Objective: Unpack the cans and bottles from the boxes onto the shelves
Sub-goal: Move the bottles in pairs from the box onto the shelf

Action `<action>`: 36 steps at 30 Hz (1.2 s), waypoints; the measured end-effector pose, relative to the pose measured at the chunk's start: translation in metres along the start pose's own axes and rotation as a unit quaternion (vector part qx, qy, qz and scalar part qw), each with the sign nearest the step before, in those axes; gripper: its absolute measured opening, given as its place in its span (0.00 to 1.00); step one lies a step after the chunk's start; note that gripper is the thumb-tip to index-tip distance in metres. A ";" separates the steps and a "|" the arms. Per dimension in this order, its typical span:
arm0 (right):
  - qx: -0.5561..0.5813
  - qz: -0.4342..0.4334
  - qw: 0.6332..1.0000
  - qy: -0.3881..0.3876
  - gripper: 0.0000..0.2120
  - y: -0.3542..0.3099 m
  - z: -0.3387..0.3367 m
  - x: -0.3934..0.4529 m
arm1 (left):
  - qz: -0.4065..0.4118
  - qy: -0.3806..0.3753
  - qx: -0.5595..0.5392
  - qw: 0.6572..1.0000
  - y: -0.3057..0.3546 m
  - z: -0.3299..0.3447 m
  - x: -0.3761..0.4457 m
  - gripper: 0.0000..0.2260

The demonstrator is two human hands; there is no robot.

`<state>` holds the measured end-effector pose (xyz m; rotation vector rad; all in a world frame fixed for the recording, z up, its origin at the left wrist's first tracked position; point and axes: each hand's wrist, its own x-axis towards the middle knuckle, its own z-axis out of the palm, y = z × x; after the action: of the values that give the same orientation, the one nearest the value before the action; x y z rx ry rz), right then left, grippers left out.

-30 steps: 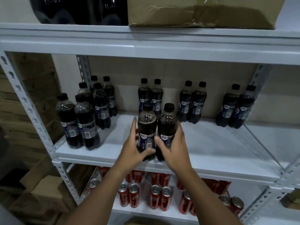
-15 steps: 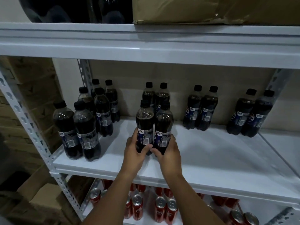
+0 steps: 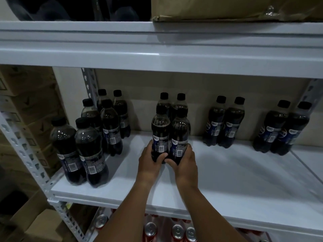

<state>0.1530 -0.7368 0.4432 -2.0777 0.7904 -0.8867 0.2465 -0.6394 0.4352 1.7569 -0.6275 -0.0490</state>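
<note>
Evidently the left hand (image 3: pixel 150 163) and right hand (image 3: pixel 184 162) each grip a dark plastic cola bottle (image 3: pixel 160 137), its twin (image 3: pixel 180 138) touching at three o'clock, lining them before the twelve o'clock pair (image 3: pixel 172 103) on the white metal shelf (image 3: pixel 227 180).

Left hand (image 3: pixel 150 162) and right hand (image 3: pixel 185 164) each grip an upright cola bottle (image 3: pixel 160 135) on the white shelf (image 3: pixel 227 180).

A stockroom or shop storeroom: white slotted-angle metal shelving (image 3: pixel 227 180) carries dark cola bottles (image 3: pixel 225 123) set out in pairs, red drink cans (image 3: pixel 150 230) fill the shelf below, a taped cardboard carton (image 3: pixel 218 9) sits on the top shelf, and more cardboard boxes (image 3: pixel 31 222) are stacked at the left
</note>
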 end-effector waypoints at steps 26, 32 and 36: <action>0.026 -0.036 0.999 -0.012 0.42 0.009 0.002 0.002 | -0.013 0.035 -0.042 0.998 -0.003 0.002 0.000 0.34; 0.033 -0.037 0.999 -0.020 0.42 0.010 0.004 0.003 | -0.012 0.037 -0.057 0.998 -0.003 0.005 -0.001 0.34; 0.030 -0.033 0.999 -0.027 0.42 0.011 0.004 0.004 | -0.006 0.041 -0.055 0.998 -0.005 0.006 0.000 0.34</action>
<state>0.1559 -0.7437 0.4335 -2.0754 0.6630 -0.8756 0.2467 -0.6440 0.4292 1.6485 -0.5458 -0.0191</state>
